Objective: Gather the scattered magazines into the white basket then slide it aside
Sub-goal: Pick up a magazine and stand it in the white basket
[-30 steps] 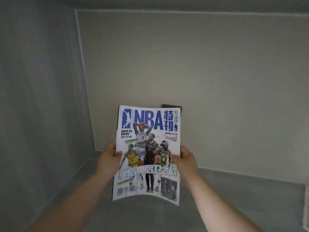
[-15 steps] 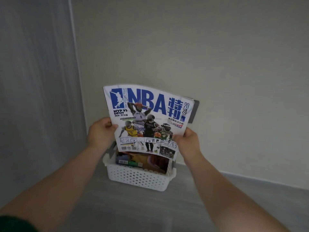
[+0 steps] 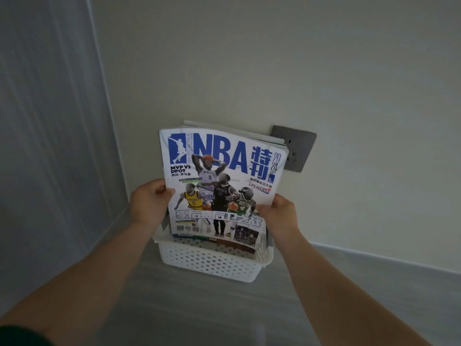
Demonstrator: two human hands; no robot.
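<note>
I hold an NBA magazine upright with both hands, its white and blue cover facing me. My left hand grips its left edge and my right hand grips its lower right edge. More pages or another magazine show behind its top edge. The magazine's bottom edge hangs over the white perforated basket, which stands on the grey floor in the corner. Other magazines lie inside the basket, mostly hidden by the cover.
A grey wall socket sits on the cream wall behind the magazine. A grey panelled wall runs along the left. Grey floor stretches toward me and to the right of the basket.
The view has tilted down and the basket has come into sight. The magazine has lowered until its bottom edge overlaps the basket's opening. Both hands keep their grip.
</note>
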